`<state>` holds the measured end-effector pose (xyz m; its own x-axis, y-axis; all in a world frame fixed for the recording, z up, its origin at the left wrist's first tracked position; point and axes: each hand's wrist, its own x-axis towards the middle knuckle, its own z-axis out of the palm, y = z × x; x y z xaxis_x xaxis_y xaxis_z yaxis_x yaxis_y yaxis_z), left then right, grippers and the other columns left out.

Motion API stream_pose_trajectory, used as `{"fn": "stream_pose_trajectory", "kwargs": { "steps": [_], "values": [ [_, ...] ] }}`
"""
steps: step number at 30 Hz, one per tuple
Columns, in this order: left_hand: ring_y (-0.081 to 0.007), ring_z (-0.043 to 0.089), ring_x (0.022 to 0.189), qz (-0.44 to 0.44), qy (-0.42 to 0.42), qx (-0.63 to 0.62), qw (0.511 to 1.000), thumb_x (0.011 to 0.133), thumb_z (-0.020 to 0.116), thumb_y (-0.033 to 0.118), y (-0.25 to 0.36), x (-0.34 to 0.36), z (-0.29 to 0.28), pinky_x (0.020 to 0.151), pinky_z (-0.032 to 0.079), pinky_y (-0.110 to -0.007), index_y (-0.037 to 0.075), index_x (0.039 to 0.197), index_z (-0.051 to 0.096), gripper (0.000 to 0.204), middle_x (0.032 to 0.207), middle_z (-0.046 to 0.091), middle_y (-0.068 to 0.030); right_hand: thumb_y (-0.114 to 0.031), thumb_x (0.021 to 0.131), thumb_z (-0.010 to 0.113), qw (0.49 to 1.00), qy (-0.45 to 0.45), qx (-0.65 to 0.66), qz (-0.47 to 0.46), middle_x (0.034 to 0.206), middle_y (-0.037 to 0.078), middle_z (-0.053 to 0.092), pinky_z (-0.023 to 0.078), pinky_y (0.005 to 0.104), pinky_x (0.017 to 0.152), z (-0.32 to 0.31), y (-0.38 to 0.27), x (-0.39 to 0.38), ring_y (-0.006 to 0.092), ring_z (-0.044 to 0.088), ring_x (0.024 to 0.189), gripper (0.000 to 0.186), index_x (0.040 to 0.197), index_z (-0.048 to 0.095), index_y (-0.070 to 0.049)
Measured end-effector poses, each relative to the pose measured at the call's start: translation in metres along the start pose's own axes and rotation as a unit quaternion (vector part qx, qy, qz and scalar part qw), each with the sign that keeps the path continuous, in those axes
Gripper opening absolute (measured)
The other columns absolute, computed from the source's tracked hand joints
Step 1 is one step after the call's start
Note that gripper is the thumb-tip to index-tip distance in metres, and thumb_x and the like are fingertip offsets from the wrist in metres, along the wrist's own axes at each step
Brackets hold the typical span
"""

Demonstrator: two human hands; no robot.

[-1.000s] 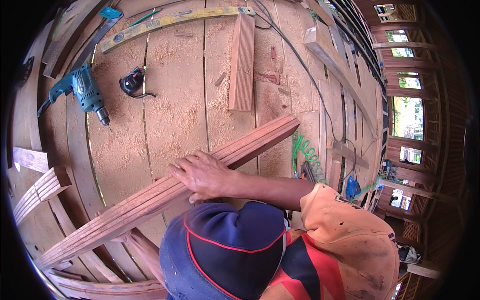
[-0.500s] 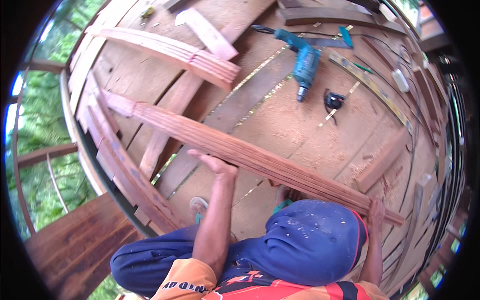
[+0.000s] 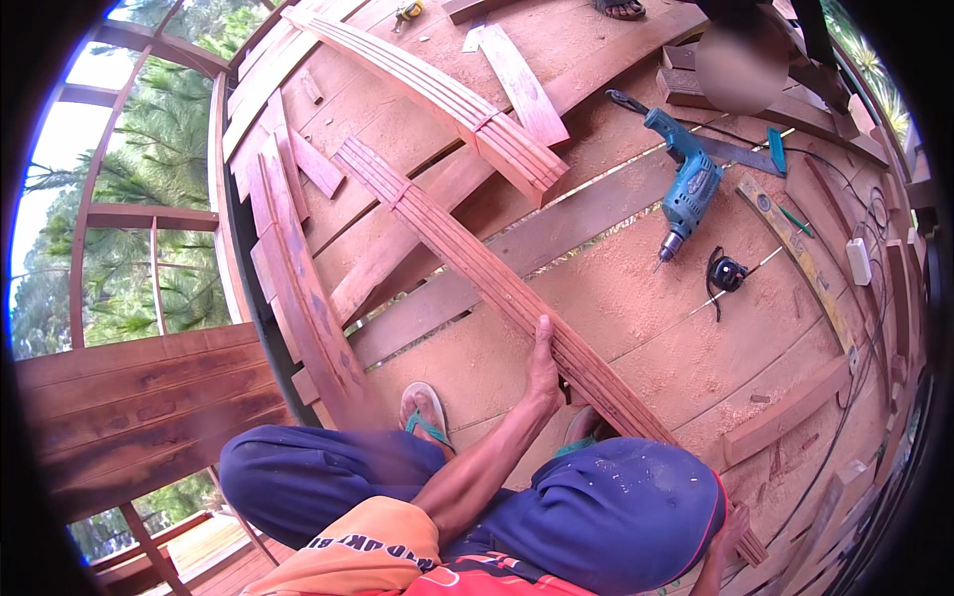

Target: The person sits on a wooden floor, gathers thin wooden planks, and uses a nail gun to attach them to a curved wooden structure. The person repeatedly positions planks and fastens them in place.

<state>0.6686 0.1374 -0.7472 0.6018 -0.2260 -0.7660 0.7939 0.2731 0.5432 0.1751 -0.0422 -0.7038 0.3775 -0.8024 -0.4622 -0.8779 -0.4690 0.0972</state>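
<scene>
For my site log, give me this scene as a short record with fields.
Left hand: against the near edge of the grooved beam, thumb upward, fingers mostly hidden
Right hand: by the beam's closer end, partly hidden; grip unclear
Tools: teal drill, yellow spirit level
Other timber: second grooved beam, farther away
Floor: wooden, strewn with sawdust

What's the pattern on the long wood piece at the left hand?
Lengthwise grooves run along the reddish-brown wood piece, seen best in the head view.
</scene>
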Motion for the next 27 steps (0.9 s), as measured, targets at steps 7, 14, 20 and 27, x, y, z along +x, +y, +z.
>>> {"fn": "stream_pose_trajectory", "kwargs": {
  "steps": [7,14,20,27],
  "values": [
    [-0.0241,0.058,0.102,0.009,0.024,-0.034,0.999,0.079,0.060,0.068,0.042,0.031,-0.012,0.092,0.047,-0.040,0.006,0.128,0.044,0.080,0.110,0.056,-0.0098,-0.011,0.072,0.061,0.972,0.128,-0.140,-0.137,0.129,0.028,0.044,0.032,0.0529,0.103,0.060,0.025,-0.018,0.0454,0.041,0.122,0.057,0.123,0.042,0.004],
    [-0.0237,0.050,0.118,0.041,0.030,-0.004,0.999,0.077,0.064,0.066,0.062,0.047,-0.025,0.102,0.040,-0.040,0.007,0.134,0.043,0.084,0.128,0.052,-0.0101,-0.032,0.078,0.065,0.997,-0.056,-0.008,-0.050,0.133,0.024,0.047,0.037,0.0489,0.102,0.000,-0.038,0.016,0.0395,0.045,0.124,0.062,0.124,0.045,0.004],
    [-0.0246,0.047,0.123,0.030,0.016,0.083,0.996,0.078,0.060,0.069,0.070,0.045,-0.022,0.104,0.036,-0.039,0.003,0.138,0.040,0.092,0.134,0.048,-0.0137,-0.040,0.077,0.068,0.867,-0.463,-0.185,-0.007,0.130,0.023,0.052,0.039,0.0454,0.101,-0.138,-0.135,0.050,0.0371,0.048,0.122,0.067,0.124,0.047,0.004],
    [-0.0246,0.069,0.077,-0.162,-0.108,0.470,0.861,0.074,0.064,0.069,0.174,0.045,-0.064,0.065,0.055,-0.034,-0.003,0.110,0.063,0.080,0.092,0.069,-0.0169,-0.055,0.076,0.069,0.879,-0.062,0.010,-0.473,0.132,0.020,0.049,0.040,0.0429,0.102,-0.274,-0.338,0.124,0.0356,0.047,0.123,0.087,0.137,0.039,-0.001]
  ]
}}
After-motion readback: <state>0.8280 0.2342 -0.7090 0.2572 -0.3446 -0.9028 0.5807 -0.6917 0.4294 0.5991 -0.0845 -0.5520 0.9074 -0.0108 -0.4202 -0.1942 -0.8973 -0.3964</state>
